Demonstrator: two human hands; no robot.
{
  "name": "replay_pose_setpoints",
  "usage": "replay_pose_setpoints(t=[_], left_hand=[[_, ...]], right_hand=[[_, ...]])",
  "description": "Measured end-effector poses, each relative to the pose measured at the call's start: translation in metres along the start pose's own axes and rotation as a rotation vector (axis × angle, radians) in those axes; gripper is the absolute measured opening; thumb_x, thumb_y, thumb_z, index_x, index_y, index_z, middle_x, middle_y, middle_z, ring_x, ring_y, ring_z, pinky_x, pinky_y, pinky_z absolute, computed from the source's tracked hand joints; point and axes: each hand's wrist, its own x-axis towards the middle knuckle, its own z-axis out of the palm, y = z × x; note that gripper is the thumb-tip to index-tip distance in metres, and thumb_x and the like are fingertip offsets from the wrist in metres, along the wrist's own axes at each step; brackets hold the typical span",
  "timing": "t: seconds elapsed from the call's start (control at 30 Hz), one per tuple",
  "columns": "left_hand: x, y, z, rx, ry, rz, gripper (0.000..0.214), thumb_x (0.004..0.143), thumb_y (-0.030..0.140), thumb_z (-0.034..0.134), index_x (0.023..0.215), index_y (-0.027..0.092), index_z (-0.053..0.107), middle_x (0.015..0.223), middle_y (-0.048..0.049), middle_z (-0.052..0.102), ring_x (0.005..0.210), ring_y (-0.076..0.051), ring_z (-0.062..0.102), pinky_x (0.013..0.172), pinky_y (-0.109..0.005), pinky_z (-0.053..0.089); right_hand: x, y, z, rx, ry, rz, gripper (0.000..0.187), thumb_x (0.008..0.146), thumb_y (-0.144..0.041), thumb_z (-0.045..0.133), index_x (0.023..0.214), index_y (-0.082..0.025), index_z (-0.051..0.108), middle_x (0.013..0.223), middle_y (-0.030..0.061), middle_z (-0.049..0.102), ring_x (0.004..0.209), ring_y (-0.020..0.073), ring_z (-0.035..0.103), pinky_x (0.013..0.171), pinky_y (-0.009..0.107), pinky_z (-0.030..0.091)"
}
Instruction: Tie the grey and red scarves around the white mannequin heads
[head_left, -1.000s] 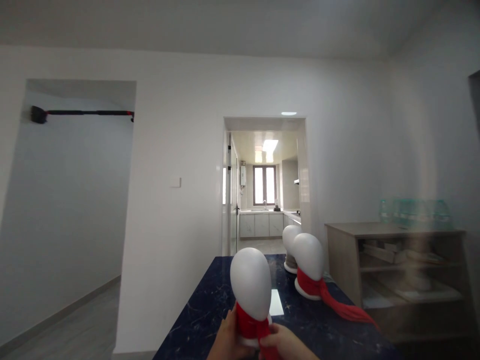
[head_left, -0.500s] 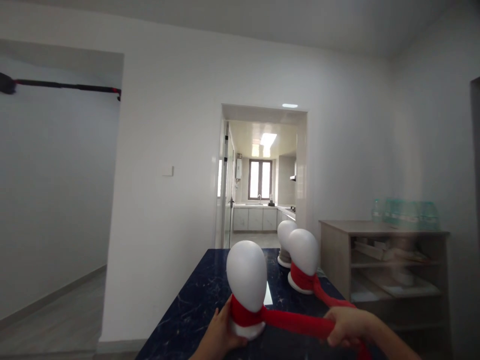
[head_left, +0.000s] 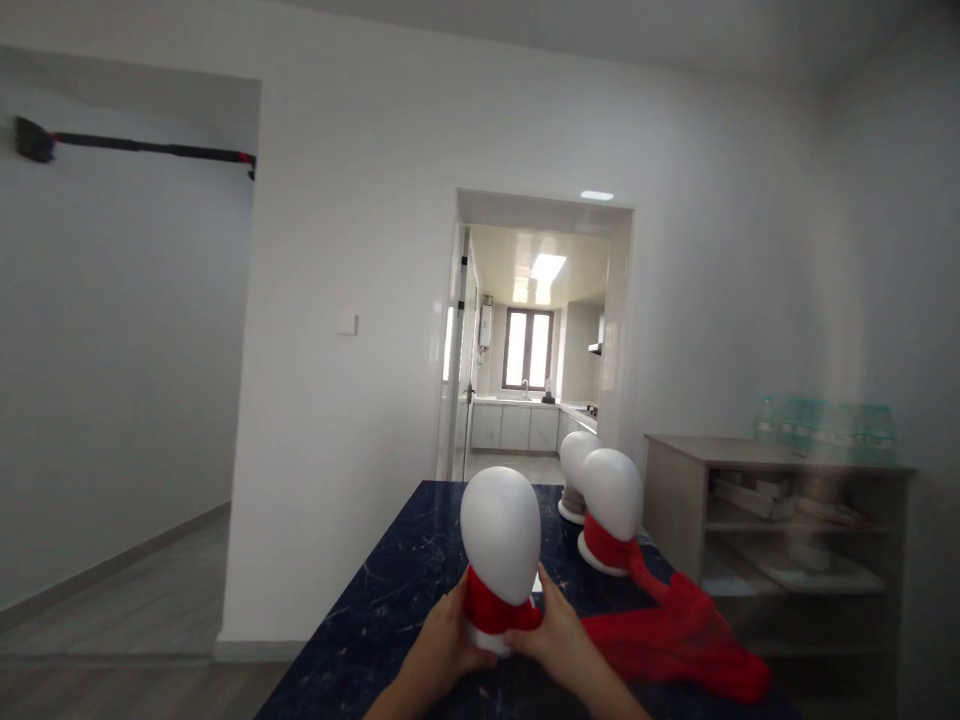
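Observation:
A smooth white mannequin head (head_left: 501, 530) stands upright at the near part of the table, a red scarf (head_left: 491, 605) wound around its neck. From the left, my left hand (head_left: 446, 630) is closed around the neck and base. My right hand (head_left: 555, 630) closes on the scarf at the right side of the neck, its thumb in front near the base and its fingers partly hidden behind. Past my right hand, red scarf fabric (head_left: 682, 640) lies bunched over the table's right side. Farther back, a second white head (head_left: 611, 493) also wears red fabric around its neck.
The dark blue marbled table (head_left: 367, 600) runs away from me. At its far right stands a third white head (head_left: 577, 455) with a grey-brown neck wrap. A wooden shelf unit (head_left: 675, 490) carrying bottles (head_left: 832, 430) is on the right. Beyond the table, a doorway opens onto a kitchen.
My right hand has let go of the stretched-out scarf length and moved left to the near head's neck. The scarf now lies loose on the right. My left hand stays at the neck.

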Motion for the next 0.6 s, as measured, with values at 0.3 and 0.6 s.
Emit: replay_pose_setpoints(t=[0.3, 0.6], left_hand=[[-0.002, -0.020, 0.002, -0.096, -0.025, 0.061, 0.121, 0.058, 0.030, 0.094, 0.165, 0.031, 0.038, 0.155, -0.0119, 0.062, 0.142, -0.038, 0.059, 0.124, -0.051, 0.044], [0.005, -0.008, -0.006, -0.227, 0.176, -0.085, 0.067, 0.100, 0.060, 0.049, 0.158, 0.026, 0.046, 0.129, -0.0097, 0.075, 0.115, -0.027, 0.074, 0.110, -0.052, 0.056]], right_hand=[[0.011, -0.013, 0.057, 0.292, 0.342, 0.059, 0.079, 0.051, -0.028, 0.096, 0.122, -0.022, 0.063, 0.117, 0.0100, 0.082, 0.107, 0.0341, 0.077, 0.096, 0.045, 0.062], [0.014, -0.081, -0.171, -0.077, 0.609, -0.007, 0.065, 0.057, -0.051, 0.093, 0.111, -0.016, 0.079, 0.115, 0.0217, 0.082, 0.115, 0.0391, 0.075, 0.109, 0.054, 0.055]])
